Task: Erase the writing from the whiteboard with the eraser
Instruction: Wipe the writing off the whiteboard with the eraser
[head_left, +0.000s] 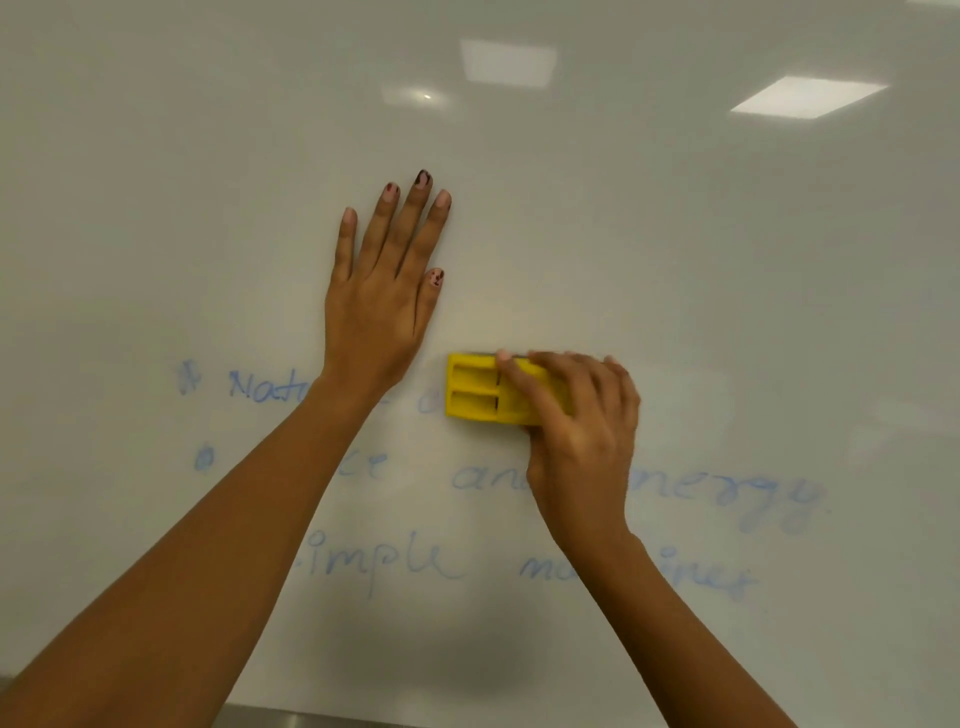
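Right now your right hand (576, 415) grips the yellow eraser (480, 391), fingers curled over its right end, holding it against the whiteboard (675, 234) on the top line of blue writing (374, 561), just right of the word starting "Natu". Your left hand (382, 291) lies flat on the board above that line, fingers straight and slightly spread. Two more lines of faint blue text sit below the eraser, partly hidden by your forearms.
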